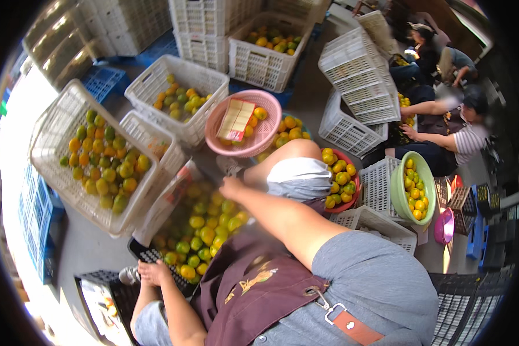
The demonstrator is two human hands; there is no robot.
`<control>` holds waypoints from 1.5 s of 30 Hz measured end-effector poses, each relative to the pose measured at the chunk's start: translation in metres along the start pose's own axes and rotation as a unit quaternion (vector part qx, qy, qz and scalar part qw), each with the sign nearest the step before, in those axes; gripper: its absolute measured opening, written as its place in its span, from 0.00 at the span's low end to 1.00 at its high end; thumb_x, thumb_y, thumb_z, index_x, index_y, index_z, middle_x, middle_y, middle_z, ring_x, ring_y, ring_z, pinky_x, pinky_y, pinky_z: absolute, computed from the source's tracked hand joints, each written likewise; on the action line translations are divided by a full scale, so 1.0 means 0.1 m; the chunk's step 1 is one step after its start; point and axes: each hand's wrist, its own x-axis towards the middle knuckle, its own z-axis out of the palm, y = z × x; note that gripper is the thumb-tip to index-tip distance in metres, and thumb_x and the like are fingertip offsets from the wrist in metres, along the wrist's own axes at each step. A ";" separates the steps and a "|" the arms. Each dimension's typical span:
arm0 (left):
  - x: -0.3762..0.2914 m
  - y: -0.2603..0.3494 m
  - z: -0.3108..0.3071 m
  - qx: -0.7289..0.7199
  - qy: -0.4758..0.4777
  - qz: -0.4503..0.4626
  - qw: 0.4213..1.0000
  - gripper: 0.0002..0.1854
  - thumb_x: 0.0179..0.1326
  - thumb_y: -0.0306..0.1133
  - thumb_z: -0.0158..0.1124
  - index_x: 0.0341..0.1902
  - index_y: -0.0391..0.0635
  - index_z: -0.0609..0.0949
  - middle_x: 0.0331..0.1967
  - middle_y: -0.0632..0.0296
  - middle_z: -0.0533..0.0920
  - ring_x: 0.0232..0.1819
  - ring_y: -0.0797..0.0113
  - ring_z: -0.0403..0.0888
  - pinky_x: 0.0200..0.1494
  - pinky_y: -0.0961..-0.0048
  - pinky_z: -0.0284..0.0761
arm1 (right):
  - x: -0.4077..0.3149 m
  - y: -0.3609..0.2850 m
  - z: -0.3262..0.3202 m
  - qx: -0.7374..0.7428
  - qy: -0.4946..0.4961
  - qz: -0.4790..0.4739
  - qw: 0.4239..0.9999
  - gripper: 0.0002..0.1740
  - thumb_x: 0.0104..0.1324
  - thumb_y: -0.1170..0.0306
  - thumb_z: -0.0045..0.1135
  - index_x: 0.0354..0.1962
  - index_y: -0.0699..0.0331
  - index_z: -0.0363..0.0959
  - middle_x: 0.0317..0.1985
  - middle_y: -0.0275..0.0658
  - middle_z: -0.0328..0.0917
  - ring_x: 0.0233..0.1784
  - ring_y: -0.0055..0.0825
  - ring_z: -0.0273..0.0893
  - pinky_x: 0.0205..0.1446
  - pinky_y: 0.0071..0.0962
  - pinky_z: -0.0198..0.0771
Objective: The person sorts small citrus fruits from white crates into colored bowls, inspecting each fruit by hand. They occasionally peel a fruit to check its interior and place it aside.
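A black plastic crate (pixel 143 250) full of green-orange citrus fruits (pixel 207 235) stands between my legs, against my dark apron (pixel 259 277). My left hand (pixel 154 272) is curled at the crate's near-left rim, beside my shin. At the opposite side, my right hand (pixel 232 187) hangs by the fruit close to my other leg; it is blurred, and whether its fingers grip the rim is hidden. Along the crate's far side rises a pale printed sheet or bag (pixel 166 201).
White crates of citrus (pixel 47 142) (pixel 134 86) lie ahead. Beyond my right knee are a pink basket (pixel 266 145) with a card stack (pixel 237 119), a red basin (pixel 355 190) and a green basin (pixel 395 190). Co-workers (pixel 450 125) sit behind stacked white crates (pixel 350 65).
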 end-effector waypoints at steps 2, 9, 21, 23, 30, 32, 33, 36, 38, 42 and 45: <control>0.10 -0.32 0.19 -0.138 -0.097 -0.064 0.984 0.41 0.48 0.39 0.74 0.65 0.42 0.64 0.61 0.40 0.70 0.59 0.36 0.73 0.60 0.49 0.74 | 0.04 0.03 0.08 0.031 -0.001 -0.001 1.000 0.27 0.66 0.53 0.58 0.50 0.70 0.75 0.49 0.60 0.80 0.54 0.57 0.78 0.60 0.48 0.73; 0.35 -0.63 0.40 -0.488 -0.392 -0.306 0.718 0.15 0.68 0.44 0.62 0.39 0.43 0.77 0.22 0.64 0.78 0.17 0.67 0.76 0.17 0.71 0.68 | 0.08 0.07 0.15 -0.028 0.054 -0.006 0.998 0.27 0.67 0.52 0.57 0.47 0.71 0.74 0.43 0.60 0.82 0.50 0.58 0.79 0.55 0.50 0.74; 0.36 -0.36 0.21 -0.489 -0.379 -0.347 0.705 0.19 0.66 0.53 0.66 0.36 0.49 0.76 0.21 0.71 0.74 0.17 0.74 0.73 0.16 0.79 0.63 | 0.06 0.06 0.06 -0.102 0.078 -0.005 0.992 0.32 0.67 0.43 0.55 0.46 0.68 0.78 0.43 0.57 0.83 0.49 0.53 0.82 0.54 0.47 0.76; 0.31 -0.42 0.29 -0.475 -0.361 -0.358 0.718 0.20 0.65 0.54 0.67 0.34 0.50 0.75 0.20 0.71 0.74 0.18 0.75 0.73 0.17 0.79 0.63 | 0.12 0.01 0.00 -0.022 0.010 0.044 0.999 0.33 0.67 0.43 0.54 0.45 0.69 0.78 0.43 0.57 0.83 0.50 0.54 0.81 0.55 0.48 0.75; 0.33 -0.61 0.38 -0.445 -0.360 -0.369 0.732 0.22 0.63 0.53 0.68 0.24 0.51 0.75 0.17 0.70 0.75 0.15 0.74 0.73 0.16 0.77 0.61 | 0.02 -0.24 0.05 -0.062 0.091 -0.012 0.994 0.28 0.68 0.50 0.56 0.42 0.73 0.77 0.41 0.60 0.82 0.48 0.59 0.79 0.53 0.49 0.74; 0.35 -0.64 0.36 -0.421 -0.342 -0.408 0.735 0.21 0.64 0.52 0.67 0.25 0.51 0.75 0.18 0.69 0.76 0.17 0.72 0.74 0.18 0.77 0.63 | -0.02 -0.30 0.04 -0.057 0.054 -0.047 0.996 0.27 0.69 0.51 0.55 0.46 0.71 0.76 0.42 0.59 0.82 0.49 0.58 0.80 0.54 0.50 0.74; 0.34 -0.64 0.34 -0.452 -0.368 -0.383 0.716 0.21 0.65 0.53 0.67 0.25 0.51 0.75 0.19 0.69 0.76 0.17 0.72 0.74 0.18 0.76 0.64 | 0.03 -0.33 0.01 -0.063 0.038 -0.015 0.997 0.27 0.69 0.51 0.55 0.46 0.70 0.76 0.42 0.59 0.82 0.49 0.58 0.80 0.55 0.50 0.74; 0.29 -0.56 0.22 -0.467 -0.376 -0.344 0.723 0.24 0.67 0.56 0.62 0.28 0.49 0.75 0.20 0.68 0.76 0.18 0.72 0.75 0.19 0.74 0.67 | 0.30 -0.41 -0.09 -0.063 0.037 0.011 0.997 0.31 0.68 0.46 0.54 0.49 0.69 0.76 0.44 0.57 0.82 0.51 0.55 0.80 0.55 0.48 0.74; 0.22 -0.51 0.10 -0.458 -0.367 -0.319 0.744 0.26 0.69 0.60 0.58 0.29 0.48 0.75 0.20 0.67 0.76 0.18 0.72 0.74 0.19 0.72 0.68 | 0.42 -0.43 -0.09 -0.071 0.060 0.017 0.996 0.33 0.68 0.42 0.53 0.51 0.64 0.77 0.46 0.53 0.83 0.52 0.52 0.80 0.55 0.47 0.74; 0.15 -0.46 0.09 -0.444 -0.338 -0.342 0.756 0.29 0.68 0.62 0.58 0.28 0.46 0.75 0.18 0.68 0.74 0.17 0.73 0.72 0.19 0.73 0.67 | 0.42 -0.40 -0.02 -0.118 0.068 0.048 0.990 0.33 0.67 0.42 0.53 0.54 0.62 0.77 0.47 0.53 0.83 0.52 0.53 0.81 0.56 0.47 0.75; 0.21 -0.42 0.23 -0.389 -0.297 -0.335 0.805 0.30 0.65 0.62 0.62 0.27 0.42 0.78 0.13 0.67 0.70 0.15 0.70 0.73 0.19 0.73 0.67 | 0.32 -0.43 0.06 -0.137 0.088 0.031 0.986 0.30 0.67 0.45 0.54 0.54 0.61 0.75 0.46 0.56 0.83 0.52 0.53 0.81 0.56 0.48 0.75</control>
